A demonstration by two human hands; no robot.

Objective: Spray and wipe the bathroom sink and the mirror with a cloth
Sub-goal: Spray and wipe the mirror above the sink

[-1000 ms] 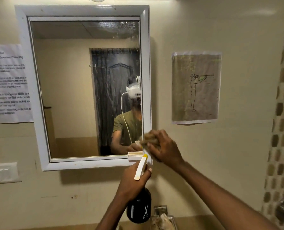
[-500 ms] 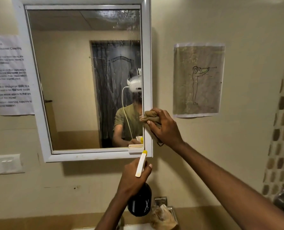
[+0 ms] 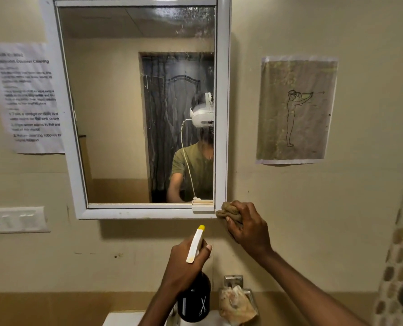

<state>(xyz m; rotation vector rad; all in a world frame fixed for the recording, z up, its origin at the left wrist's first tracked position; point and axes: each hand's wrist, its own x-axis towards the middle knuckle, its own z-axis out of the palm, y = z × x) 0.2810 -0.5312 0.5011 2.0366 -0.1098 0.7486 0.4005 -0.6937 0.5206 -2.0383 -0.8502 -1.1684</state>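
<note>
A mirror (image 3: 137,109) hangs on the wall, a printed notice (image 3: 26,97) to its left and a figure drawing (image 3: 296,109) to its right. A switch plate (image 3: 14,219) sits below the notice. At the mirror's lower right corner, the right hand (image 3: 247,228) presses a cloth (image 3: 229,211). Below, the left hand (image 3: 186,264) holds a spray bottle (image 3: 194,300), left of a soap dish (image 3: 237,302).

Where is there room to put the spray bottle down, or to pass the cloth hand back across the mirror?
Little set-down room shows: only a white sink edge left of the spray bottle; the soap holder on the right is full. The left hand grips the bottle below the mirror, crowding the right hand and cloth at the lower right corner. Glass above is unobstructed.
</note>
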